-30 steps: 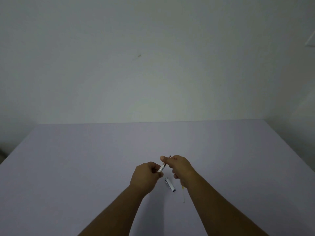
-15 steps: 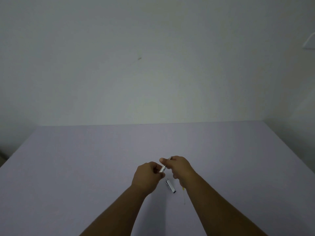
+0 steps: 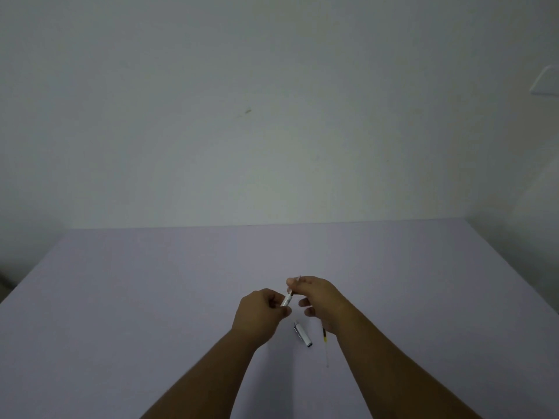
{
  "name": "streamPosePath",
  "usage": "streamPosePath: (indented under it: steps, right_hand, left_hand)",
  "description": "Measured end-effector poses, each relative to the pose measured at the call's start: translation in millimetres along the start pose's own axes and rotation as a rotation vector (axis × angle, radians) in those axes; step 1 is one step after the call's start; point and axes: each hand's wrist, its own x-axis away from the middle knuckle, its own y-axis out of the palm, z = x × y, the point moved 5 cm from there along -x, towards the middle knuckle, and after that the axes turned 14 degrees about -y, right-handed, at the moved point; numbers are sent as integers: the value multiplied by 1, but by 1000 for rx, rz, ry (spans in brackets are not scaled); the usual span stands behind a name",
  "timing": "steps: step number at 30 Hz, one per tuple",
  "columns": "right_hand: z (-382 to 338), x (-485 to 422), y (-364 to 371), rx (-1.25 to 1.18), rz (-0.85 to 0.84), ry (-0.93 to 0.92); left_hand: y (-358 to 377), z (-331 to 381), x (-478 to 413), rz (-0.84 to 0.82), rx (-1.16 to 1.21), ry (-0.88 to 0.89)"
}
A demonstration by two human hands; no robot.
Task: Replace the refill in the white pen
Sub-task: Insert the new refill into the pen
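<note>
My left hand (image 3: 260,313) is closed around the lower part of the white pen barrel (image 3: 286,300), which sticks up and to the right from my fist. My right hand (image 3: 317,299) pinches the pen's upper tip between thumb and forefinger, just above the barrel's metal ring. On the table below the hands lies the white pen cap (image 3: 303,334) with its clip. A thin refill (image 3: 325,346) with a yellowish band lies beside the cap, partly under my right wrist.
The pale lilac table (image 3: 151,297) reaches to a plain wall behind and to edges at left and right. A white plate on the wall (image 3: 547,81) shows at the upper right.
My right hand has shifted slightly up and right along the pen's tip, showing more of the barrel's metal end. The cap and the refill lie as before.
</note>
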Motion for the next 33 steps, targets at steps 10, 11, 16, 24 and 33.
streamPosePath:
  steps: [10,11,16,24,33]
  right_hand:
    - [-5,2,-3,-55,50,-71]
    - [-5,2,-4,-27,48,-80]
    - [-2,2,-5,55,44,-21]
    - [1,0,-9,128,60,-35]
    - [1,-2,-13,113,66,-34]
  left_hand:
    - [0,6,3,14,-1,24]
    - [0,7,3,22,-21,36]
    - [1,6,6,28,-10,40]
    - [2,9,7,18,-53,57]
    - [3,11,9,29,-48,55]
